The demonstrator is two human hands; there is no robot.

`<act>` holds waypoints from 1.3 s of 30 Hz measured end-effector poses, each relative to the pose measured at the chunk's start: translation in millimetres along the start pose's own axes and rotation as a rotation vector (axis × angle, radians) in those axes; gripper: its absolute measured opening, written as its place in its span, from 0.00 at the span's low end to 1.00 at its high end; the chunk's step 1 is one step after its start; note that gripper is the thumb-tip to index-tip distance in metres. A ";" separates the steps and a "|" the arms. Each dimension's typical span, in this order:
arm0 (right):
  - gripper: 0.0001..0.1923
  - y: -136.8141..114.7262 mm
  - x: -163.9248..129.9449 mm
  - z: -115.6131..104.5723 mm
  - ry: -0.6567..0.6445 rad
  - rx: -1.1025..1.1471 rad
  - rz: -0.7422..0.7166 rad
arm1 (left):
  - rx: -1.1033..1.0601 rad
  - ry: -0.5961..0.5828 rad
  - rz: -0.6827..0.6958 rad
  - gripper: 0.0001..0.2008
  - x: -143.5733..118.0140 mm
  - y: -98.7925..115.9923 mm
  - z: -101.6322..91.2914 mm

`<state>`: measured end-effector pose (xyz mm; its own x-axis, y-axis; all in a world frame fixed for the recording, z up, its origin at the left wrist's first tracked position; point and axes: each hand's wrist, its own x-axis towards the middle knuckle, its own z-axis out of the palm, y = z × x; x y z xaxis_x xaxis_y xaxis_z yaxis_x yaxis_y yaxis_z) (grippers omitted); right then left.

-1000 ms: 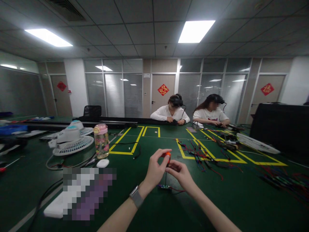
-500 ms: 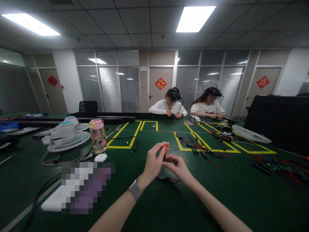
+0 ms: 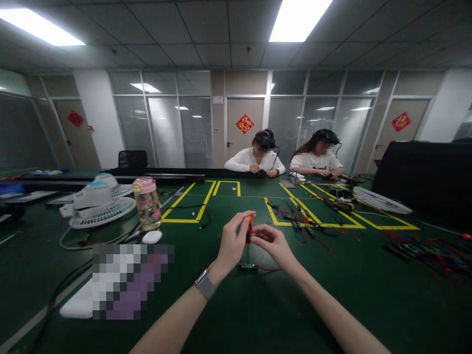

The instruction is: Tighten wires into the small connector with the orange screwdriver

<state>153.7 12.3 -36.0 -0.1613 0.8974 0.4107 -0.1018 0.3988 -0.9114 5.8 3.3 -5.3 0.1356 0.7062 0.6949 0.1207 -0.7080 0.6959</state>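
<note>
An orange-handled screwdriver [image 3: 250, 229] stands upright over a small circuit board [image 3: 247, 266] with red wires on the green table. My left hand [image 3: 232, 244], with a watch on its wrist, grips the handle from the left. On the right side of the handle, my right hand [image 3: 272, 243] pinches it with the fingertips. The thin shaft runs down between my hands to the board.
A pink-capped bottle [image 3: 146, 203], a white fan [image 3: 99, 205] lying flat and a small white case [image 3: 151, 237] are at the left. Bundles of coloured wires [image 3: 298, 221] lie on yellow-taped areas at the right. Two people sit across the table [image 3: 221, 314].
My hands and the screwdriver stay together over the board while the view tilts up slightly. My right fingers have shifted on the handle.
</note>
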 end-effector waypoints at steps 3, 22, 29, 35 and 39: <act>0.17 -0.6 0.3 7.3 0.013 0.037 0.013 | 0.012 0.021 -0.004 0.10 0.1 -0.4 0.3; 0.19 9.2 4.6 10.8 -0.076 0.120 0.049 | 0.020 0.028 0.010 0.07 5.0 -1.4 -3.8; 0.16 9.7 4.6 6.4 -0.097 0.062 0.068 | -0.106 -0.065 -0.035 0.12 5.8 1.5 -6.2; 0.18 8.2 4.3 15.2 -0.100 0.133 0.081 | 0.049 0.098 0.027 0.02 6.1 -3.6 -6.2; 0.16 7.9 5.2 16.6 -0.042 0.080 0.072 | -0.051 -0.009 -0.011 0.10 9.1 -0.3 -10.0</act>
<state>135.8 16.9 -40.6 -0.2115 0.9137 0.3469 -0.1661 0.3162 -0.9340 -2.8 10.1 2.7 0.1431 0.7139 0.6854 0.0719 -0.6982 0.7122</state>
